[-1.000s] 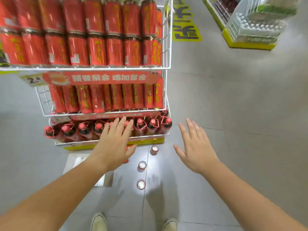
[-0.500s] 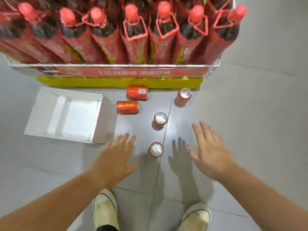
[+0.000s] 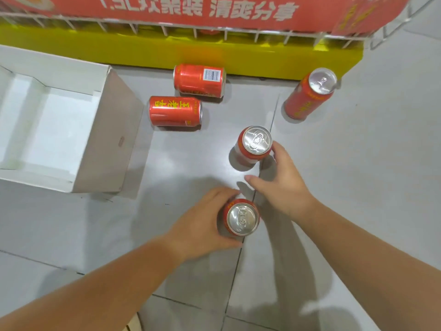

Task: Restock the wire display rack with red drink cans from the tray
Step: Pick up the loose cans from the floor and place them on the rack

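Nearest, left hand (image 3: 202, 225) wrapped around the near upright can (image 3: 241, 217), fingers and thumb curled against its red side, silver top facing up. Standing on the grey tiled floor (image 3: 358, 187), right by a tile seam.

Just beyond, right hand (image 3: 281, 185) reaching forward over the floor, fingers spread apart, thumb pointing left, fingertips touching the right side of the middle upright can (image 3: 255, 144). Not closed around it; grip only partial. Bare forearms running in from the bottom corners.

To the left, white cardboard tray (image 3: 102, 139) on the floor, open side up, no cans visible inside.

Further on, two cans lying on their sides just right of the tray: one with yellow lettering (image 3: 175, 111), and behind it, nearly touching, one showing a barcode (image 3: 199, 80). The barcode one close to the yellow base (image 3: 143, 48) of the wire rack (image 3: 238, 34).

Off to the right, well apart from those two, a fifth can (image 3: 310, 94) standing upright near the corner of the yellow base.

Farthest, along the top edge, white wire bars of the rack's lowest shelf with a red banner (image 3: 191, 8) carrying white characters.
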`<state>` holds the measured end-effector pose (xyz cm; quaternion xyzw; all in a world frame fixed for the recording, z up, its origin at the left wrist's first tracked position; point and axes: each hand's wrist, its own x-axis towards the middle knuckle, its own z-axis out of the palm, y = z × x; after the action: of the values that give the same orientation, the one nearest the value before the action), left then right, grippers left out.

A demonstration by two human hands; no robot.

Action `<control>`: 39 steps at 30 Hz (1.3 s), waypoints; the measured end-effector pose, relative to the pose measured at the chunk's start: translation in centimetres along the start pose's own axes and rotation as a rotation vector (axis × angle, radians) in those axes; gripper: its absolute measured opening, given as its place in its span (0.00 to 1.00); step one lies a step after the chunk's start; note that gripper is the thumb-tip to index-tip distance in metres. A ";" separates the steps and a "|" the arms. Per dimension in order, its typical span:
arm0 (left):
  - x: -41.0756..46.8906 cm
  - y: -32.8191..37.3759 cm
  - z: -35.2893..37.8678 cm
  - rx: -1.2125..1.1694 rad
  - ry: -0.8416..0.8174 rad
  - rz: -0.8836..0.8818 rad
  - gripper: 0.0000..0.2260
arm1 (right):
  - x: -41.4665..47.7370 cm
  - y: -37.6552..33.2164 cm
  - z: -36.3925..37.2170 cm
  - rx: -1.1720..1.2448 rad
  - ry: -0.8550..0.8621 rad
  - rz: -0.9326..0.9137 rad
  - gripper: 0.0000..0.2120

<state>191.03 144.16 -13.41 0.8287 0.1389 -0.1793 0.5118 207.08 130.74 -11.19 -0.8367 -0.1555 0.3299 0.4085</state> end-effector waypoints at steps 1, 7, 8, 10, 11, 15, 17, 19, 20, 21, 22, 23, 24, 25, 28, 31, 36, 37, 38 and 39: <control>0.2 0.1 0.5 -0.048 0.044 0.015 0.39 | 0.7 0.1 0.5 0.108 0.027 0.005 0.33; 2.0 1.0 -0.8 -0.320 0.143 -0.149 0.27 | 4.6 -0.4 0.1 0.394 0.052 0.057 0.23; 2.6 1.0 -1.7 -0.398 0.129 -0.222 0.25 | 5.1 -0.6 -0.3 0.444 0.033 0.077 0.21; 3.6 0.6 -3.5 -0.499 0.105 -0.317 0.23 | 6.0 -0.9 -0.8 0.516 -0.003 0.130 0.17; 4.1 0.4 -4.4 -0.527 0.111 -0.339 0.23 | 6.2 -1.0 -1.1 0.529 -0.007 0.154 0.16; 4.4 0.7 -7.7 -0.580 0.184 -0.362 0.27 | 5.8 -2.1 -2.2 0.548 -0.011 0.210 0.13; 3.7 2.2 -9.4 -0.602 0.186 -0.353 0.24 | 4.8 -3.5 -3.1 0.535 -0.015 0.206 0.12; 2.8 4.5 -11.3 -0.626 0.183 -0.333 0.21 | 3.4 -5.4 -4.3 0.529 0.010 0.193 0.12; 2.2 6.0 -12.2 -0.639 0.182 -0.319 0.19 | 2.6 -6.6 -5.0 0.532 0.032 0.188 0.13; 1.5 7.6 -13.2 -0.651 0.185 -0.305 0.18 | 1.7 -8.0 -5.7 0.533 0.056 0.183 0.14; 0.8 9.4 -14.3 -0.666 0.190 -0.293 0.18 | 0.7 -9.6 -6.5 0.529 0.081 0.174 0.16; 0.1 11.4 -15.4 -0.682 0.194 -0.278 0.18 | -0.5 -11.4 -7.4 0.516 0.109 0.165 0.17; -0.7 13.6 -16.6 -0.699 0.195 -0.264 0.18 | -1.7 -13.4 -8.3 0.497 0.143 0.155 0.16; -1.6 15.9 -17.8 -0.715 0.194 -0.250 0.19 | -2.9 -15.4 -9.4 0.478 0.179 0.141 0.16; -4.5 23.0 -21.9 -0.749 0.200 -0.217 0.20 | -6.7 -22.2 -13.4 0.472 0.246 0.102 0.13; -7.6 30.9 -26.4 -0.779 0.215 -0.168 0.27 | -10.5 -29.6 -17.7 0.485 0.275 0.053 0.11; -13.8 44.8 -34.5 -0.818 0.234 -0.070 0.22 | -17.2 -43.7 -25.2 0.470 0.337 -0.020 0.13; -15.2 47.6 -36.1 -0.821 0.240 -0.044 0.20 | -18.6 -46.6 -26.6 0.467 0.350 -0.029 0.14; -16.7 50.6 -37.6 -0.816 0.248 -0.015 0.19 | -20.0 -49.6 -28.0 0.463 0.362 -0.040 0.17; -18.2 53.4 -39.1 -0.804 0.261 0.016 0.18 | -21.5 -52.5 -29.4 0.458 0.374 -0.056 0.19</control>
<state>202.90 155.08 53.34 0.5797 0.2551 -0.0002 0.7739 211.80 134.71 52.41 -0.7645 -0.0223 0.1852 0.6170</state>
